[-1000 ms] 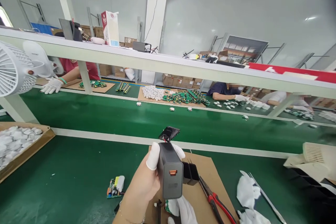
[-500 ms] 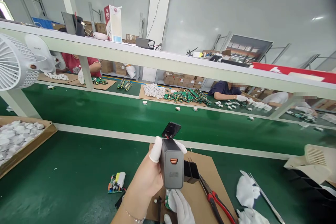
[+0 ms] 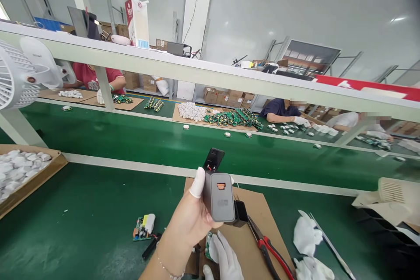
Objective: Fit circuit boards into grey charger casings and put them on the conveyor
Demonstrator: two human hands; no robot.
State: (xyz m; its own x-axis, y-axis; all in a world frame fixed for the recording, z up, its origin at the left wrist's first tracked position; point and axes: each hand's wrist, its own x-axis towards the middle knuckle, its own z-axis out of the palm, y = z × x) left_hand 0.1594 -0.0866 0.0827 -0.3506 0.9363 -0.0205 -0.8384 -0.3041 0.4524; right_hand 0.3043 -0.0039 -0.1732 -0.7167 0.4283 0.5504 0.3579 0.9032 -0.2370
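Note:
My left hand, with white covers on the fingertips, is closed around a dark grey charger housing. Its end face with the orange USB port points toward me. A black end cap stands out from the far end, with bits of red wire beside it. Below, my white-gloved right hand is closed on a small green circuit board with a white part, over the cardboard sheet. Right of the charger lies an open black housing, partly hidden, and red-handled pliers.
Left on the green bench are a loose circuit board and a black piece. A cardboard tray holds white parts. Tweezers and white gloves lie right. Beyond runs a green conveyor with several boards; co-workers sit behind it.
The charger has tilted and shifted slightly right and up in my left hand, showing more of its side. My right hand stays on the board. Boards on the conveyor have moved right.

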